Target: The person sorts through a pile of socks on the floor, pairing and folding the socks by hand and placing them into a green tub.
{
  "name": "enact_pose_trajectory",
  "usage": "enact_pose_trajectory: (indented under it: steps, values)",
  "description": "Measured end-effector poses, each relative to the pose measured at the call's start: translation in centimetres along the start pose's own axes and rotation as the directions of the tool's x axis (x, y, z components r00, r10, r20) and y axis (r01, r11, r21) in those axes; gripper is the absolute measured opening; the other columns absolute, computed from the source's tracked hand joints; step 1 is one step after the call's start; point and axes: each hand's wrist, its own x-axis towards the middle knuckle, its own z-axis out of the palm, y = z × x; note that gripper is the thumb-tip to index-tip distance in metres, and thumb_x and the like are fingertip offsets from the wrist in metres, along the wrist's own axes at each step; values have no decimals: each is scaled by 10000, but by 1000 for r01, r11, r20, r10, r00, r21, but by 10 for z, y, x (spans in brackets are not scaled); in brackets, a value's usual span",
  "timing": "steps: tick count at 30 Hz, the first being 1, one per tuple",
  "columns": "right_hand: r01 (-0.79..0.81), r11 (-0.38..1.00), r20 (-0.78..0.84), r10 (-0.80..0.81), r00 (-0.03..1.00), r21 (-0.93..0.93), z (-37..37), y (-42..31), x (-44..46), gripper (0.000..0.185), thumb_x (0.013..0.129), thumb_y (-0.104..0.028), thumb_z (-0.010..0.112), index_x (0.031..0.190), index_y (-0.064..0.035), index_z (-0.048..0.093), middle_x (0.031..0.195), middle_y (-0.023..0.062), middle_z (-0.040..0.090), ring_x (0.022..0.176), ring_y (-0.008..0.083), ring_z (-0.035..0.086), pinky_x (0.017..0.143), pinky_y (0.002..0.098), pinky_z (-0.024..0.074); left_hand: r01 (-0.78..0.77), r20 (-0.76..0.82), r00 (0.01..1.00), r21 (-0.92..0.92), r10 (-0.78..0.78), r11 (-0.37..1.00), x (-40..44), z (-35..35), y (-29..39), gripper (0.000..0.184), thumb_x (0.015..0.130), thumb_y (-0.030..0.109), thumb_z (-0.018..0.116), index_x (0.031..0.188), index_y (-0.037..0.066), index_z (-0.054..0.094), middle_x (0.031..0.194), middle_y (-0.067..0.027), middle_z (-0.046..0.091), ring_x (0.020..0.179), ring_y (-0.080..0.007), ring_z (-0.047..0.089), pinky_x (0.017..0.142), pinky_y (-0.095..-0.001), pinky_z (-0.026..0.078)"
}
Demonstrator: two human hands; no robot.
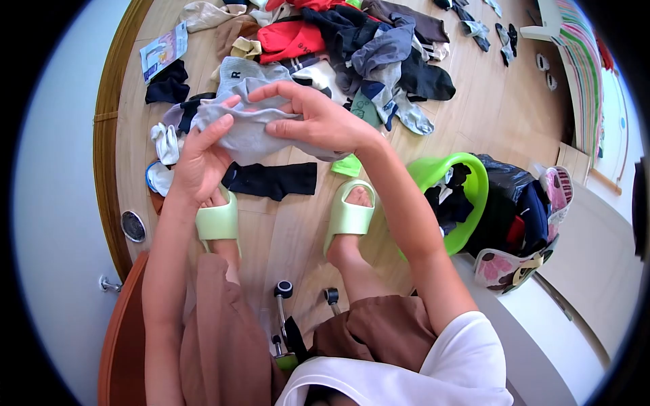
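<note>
A light grey sock [252, 132] is held up between my two hands, its fabric loose and wrinkled. My left hand [205, 152] grips its left side with the thumb on top. My right hand [315, 118] has its fingers curled over the upper edge and the thumb against the fabric. Just behind it shows a grey ribbed cuff with a letter R [245, 76]; I cannot tell whether it belongs to the same sock. On the floor below the hands lies a black sock [274, 180], and a bright green piece of cloth [347, 165] is near my right foot.
A large pile of mixed socks [379, 51] spreads across the wooden floor ahead. White socks [166, 143] lie at left. On the right stand a green bucket [479, 186] with dark socks inside and a patterned bag [504, 267] of clothes. A brown wooden panel [125, 331] is near my left arm.
</note>
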Motion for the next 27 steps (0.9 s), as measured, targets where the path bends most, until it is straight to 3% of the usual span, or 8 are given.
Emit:
enact_pose_trajectory:
  steps: [2, 5, 11, 16, 19, 20, 23, 27]
  values:
    - [-74, 991, -32, 71, 997, -112, 0, 9, -3, 477, 891, -149, 737, 1324, -21, 581, 1094, 37, 670, 996, 77, 587, 884, 270, 486, 9, -82, 997, 10, -8, 1000, 1, -10, -4, 401, 952, 103, 677, 1330, 9, 580, 1276, -79, 633, 1164, -187, 616, 1029, -378, 472]
    - [-177, 943, 176, 232, 957, -280, -19, 41, -8, 484, 845, -230, 803, 1243, -11, 636, 1028, 6, 684, 946, 65, 584, 863, 271, 488, -13, -223, 975, 11, 15, 1000, 4, -36, -6, 341, 939, 86, 693, 1261, 12, 614, 1241, -76, 655, 1119, -183, 636, 1007, -378, 487]
    - [-407, 910, 47, 412, 910, -81, -38, 75, -15, 305, 934, -244, 722, 1128, -10, 692, 983, -51, 679, 875, 29, 562, 773, 220, 464, -96, -396, 888, 337, 233, 937, -10, -72, -11, 273, 928, 162, 738, 1147, 75, 600, 1052, -28, 681, 963, -160, 663, 744, -314, 527]
    - [-69, 980, -195, 32, 980, -186, -40, 78, 2, 272, 960, -278, 694, 1034, -17, 687, 843, -69, 607, 756, 32, 501, 661, 238, 433, -193, -418, 844, 347, 336, 918, -16, -67, -6, 296, 945, 214, 733, 1164, 79, 587, 1077, -23, 670, 961, -149, 656, 705, -300, 516]
    - [-98, 989, -396, 46, 917, -111, -33, 75, 18, 296, 952, -288, 698, 1013, 1, 686, 798, -56, 600, 743, 35, 499, 651, 240, 437, -218, -385, 832, 434, 399, 874, -8, -71, -4, 317, 945, 242, 738, 1165, 70, 587, 1091, -24, 667, 982, -144, 650, 735, -296, 523]
    - [-159, 942, -453, 8, 891, -295, -40, 88, 26, 299, 930, -276, 705, 1010, 12, 703, 778, 18, 666, 735, 100, 594, 666, 294, 481, -179, -400, 840, 433, 367, 883, -3, -72, -5, 325, 941, 237, 742, 1168, 65, 585, 1091, -19, 662, 980, -118, 638, 770, -279, 518]
    - [-288, 863, -655, -65, 753, -416, -38, 111, 38, 293, 908, -249, 701, 1023, 21, 712, 816, 134, 721, 756, 230, 687, 704, 369, 516, 1, -391, 897, 471, 208, 882, 8, -105, -8, 311, 937, 214, 743, 1159, 62, 588, 1068, -12, 657, 946, -88, 626, 766, -254, 508]
    - [-316, 876, -720, -50, 692, -364, -35, 112, 41, 271, 905, -226, 687, 1026, 15, 712, 885, 217, 719, 810, 349, 702, 753, 416, 527, -25, -386, 875, 565, 291, 825, 10, -111, -13, 212, 939, 188, 736, 1072, 66, 626, 949, 21, 656, 827, -48, 605, 713, -220, 491]
